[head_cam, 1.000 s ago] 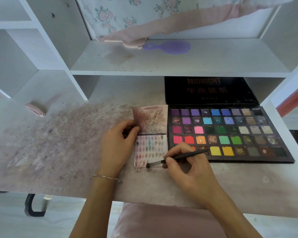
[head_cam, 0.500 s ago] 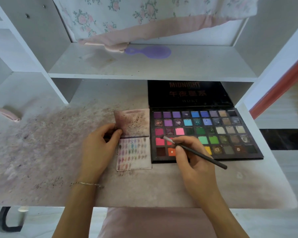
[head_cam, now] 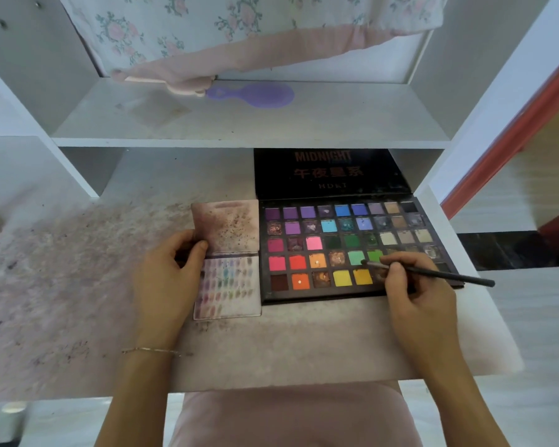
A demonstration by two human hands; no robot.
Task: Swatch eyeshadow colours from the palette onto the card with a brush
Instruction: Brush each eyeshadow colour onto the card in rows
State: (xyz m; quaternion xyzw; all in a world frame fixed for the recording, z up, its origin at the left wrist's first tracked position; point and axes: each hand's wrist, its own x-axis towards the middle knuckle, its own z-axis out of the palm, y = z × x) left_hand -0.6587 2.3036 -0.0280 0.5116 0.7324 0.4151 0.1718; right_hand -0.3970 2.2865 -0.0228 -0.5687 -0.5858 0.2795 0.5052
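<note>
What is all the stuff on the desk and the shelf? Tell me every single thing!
eyeshadow palette: one, black case with many coloured pans, open on the desk, right of the card
palette lid: one, black with red lettering, standing up behind the pans
swatch card: one, whitish with rows of colour smudges, on the desk against the palette's left edge
brush: one, dark handle, tip at the green pans
hairbrush: one, purple, lying on the upper shelf
floral cloth: one, white and pink, hanging over the shelf
desk: one, white, stained with pinkish powder
bracelet: one, thin, on the left wrist
left hand: holds the card's left edge
right hand: pinches the brush
</note>
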